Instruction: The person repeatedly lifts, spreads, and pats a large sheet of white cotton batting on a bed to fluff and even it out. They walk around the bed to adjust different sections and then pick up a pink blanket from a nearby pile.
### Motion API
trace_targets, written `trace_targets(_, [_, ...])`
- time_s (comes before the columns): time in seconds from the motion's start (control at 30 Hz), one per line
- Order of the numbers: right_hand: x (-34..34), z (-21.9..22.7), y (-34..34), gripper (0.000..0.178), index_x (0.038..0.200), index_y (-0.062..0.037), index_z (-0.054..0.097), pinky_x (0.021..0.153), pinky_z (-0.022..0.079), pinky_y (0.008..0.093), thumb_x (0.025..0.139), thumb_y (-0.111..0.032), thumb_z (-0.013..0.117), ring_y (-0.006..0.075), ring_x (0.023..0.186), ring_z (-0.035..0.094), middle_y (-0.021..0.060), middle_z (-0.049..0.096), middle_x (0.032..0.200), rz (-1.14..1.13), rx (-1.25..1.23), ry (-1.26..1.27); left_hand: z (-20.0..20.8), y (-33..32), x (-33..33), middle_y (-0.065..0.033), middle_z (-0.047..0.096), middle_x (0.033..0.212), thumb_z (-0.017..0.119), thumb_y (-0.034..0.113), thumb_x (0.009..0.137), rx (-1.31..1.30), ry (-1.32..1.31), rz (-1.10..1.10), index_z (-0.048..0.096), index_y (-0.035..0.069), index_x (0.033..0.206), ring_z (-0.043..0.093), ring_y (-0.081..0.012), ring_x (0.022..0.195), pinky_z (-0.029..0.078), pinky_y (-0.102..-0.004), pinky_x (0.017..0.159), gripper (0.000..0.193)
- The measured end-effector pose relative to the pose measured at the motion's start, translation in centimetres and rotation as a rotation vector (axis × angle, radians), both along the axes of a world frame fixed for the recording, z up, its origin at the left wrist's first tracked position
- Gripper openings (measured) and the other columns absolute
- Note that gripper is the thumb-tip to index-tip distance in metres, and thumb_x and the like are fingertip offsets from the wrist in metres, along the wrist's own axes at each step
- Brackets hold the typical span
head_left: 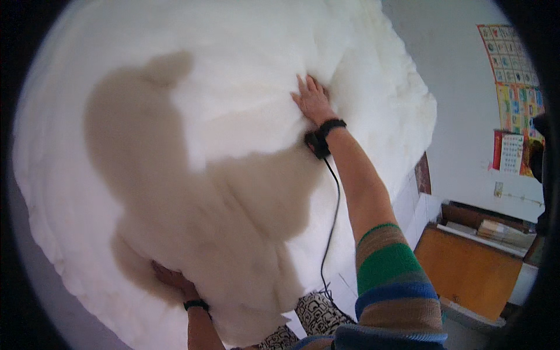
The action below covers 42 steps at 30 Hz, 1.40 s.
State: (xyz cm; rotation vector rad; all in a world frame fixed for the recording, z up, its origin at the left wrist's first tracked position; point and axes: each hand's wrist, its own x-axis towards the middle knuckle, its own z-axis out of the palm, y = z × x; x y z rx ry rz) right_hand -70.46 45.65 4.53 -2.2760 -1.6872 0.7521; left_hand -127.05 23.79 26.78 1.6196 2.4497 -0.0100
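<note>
A large, thick sheet of white fluffy batting (pixel 245 76) fills most of the view, its edges ragged and soft. My right hand (pixel 313 100) lies on it toward the far right, fingers spread and pressing into the fibre. Lower left, in shadow, my left hand (pixel 169 276) rests on the batting with its fingers stretched out; their tips partly sink into the fluff. Neither hand holds anything. Dark bands circle both wrists, and a small black device (pixel 317 144) with a cable (pixel 336 198) hangs under my right wrist.
Right of the batting stand a white wall (pixel 461 105) with a printed poster (pixel 513 64) and a small calendar (pixel 508 151). Below them is an orange-brown wooden cabinet (pixel 469 271) with papers on top. Pale floor tiles (pixel 344 286) show near my patterned trousers (pixel 321 312).
</note>
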Motion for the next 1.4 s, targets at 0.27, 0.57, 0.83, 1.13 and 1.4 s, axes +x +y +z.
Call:
trace_targets(0.27, [-5.8, 6.3, -13.7, 0.069, 0.14, -0.021, 0.031, 0.106, 0.02, 0.0542, 0.081, -0.048, 0.054, 0.0352, 0.132, 0.023, 0.0171, 0.026, 0.142, 0.328, 0.177, 0.228, 1.4, 1.4, 3.4, -0.0092, 0.017, 0.149, 0.03, 0.036, 0.096, 0.344, -0.559, 0.293, 0.013, 0.006, 0.143, 0.019, -0.0247, 0.135, 0.011, -0.0385, 0.111, 0.059])
trace_targets(0.57, [-4.9, 3.6, -17.8, 0.062, 0.136, -0.0168, 0.036, 0.107, 0.019, 0.0505, 0.084, -0.046, 0.05, 0.0347, 0.129, 0.028, 0.0183, 0.032, 0.139, 0.146, 0.017, 0.291, 1.9, 0.0, 0.2, -0.0089, 0.024, 0.146, 0.031, 0.024, 0.095, 0.204, -0.087, -0.064, 0.022, 0.0, 0.14, 0.023, -0.0224, 0.134, 0.016, -0.0394, 0.11, 0.051])
trace_targets(0.83, [-9.2, 13.0, -26.1, 0.055, 0.138, -0.0134, 0.033, 0.11, 0.019, 0.0405, 0.087, -0.026, 0.051, 0.0319, 0.132, 0.024, 0.0146, 0.026, 0.144, 0.391, 0.068, 0.26, 5.1, -1.3, 1.7, -0.013, 0.023, 0.146, 0.048, 0.022, 0.091, 0.114, 0.504, -0.449, 0.026, -0.002, 0.138, 0.022, -0.0267, 0.135, 0.017, -0.0433, 0.108, 0.057])
trace_targets(1.13, [-10.6, 24.7, -20.3, 0.043, 0.119, -0.009, 0.051, 0.079, 0.05, 0.0414, 0.078, -0.013, 0.059, 0.0314, 0.093, 0.058, 0.014, 0.059, 0.107, 0.208, 0.519, 0.426, 19.8, 0.0, 13.5, -0.0191, 0.019, 0.146, 0.052, 0.033, 0.087, 0.091, 0.251, -0.648, 0.028, 0.0, 0.137, 0.017, -0.0346, 0.135, 0.014, -0.0501, 0.107, 0.065])
trace_targets(1.4, [-10.6, 19.2, -13.4, 0.029, 0.109, -0.0056, 0.054, 0.079, 0.049, 0.0402, 0.081, -0.013, 0.053, 0.0316, 0.093, 0.057, 0.0143, 0.062, 0.097, 0.044, 0.196, 0.121, 13.9, 0.8, 23.8, -0.0191, 0.019, 0.146, 0.052, 0.032, 0.085, -0.082, 0.314, -0.711, 0.024, 0.001, 0.139, 0.014, -0.0357, 0.136, 0.009, -0.0535, 0.107, 0.068])
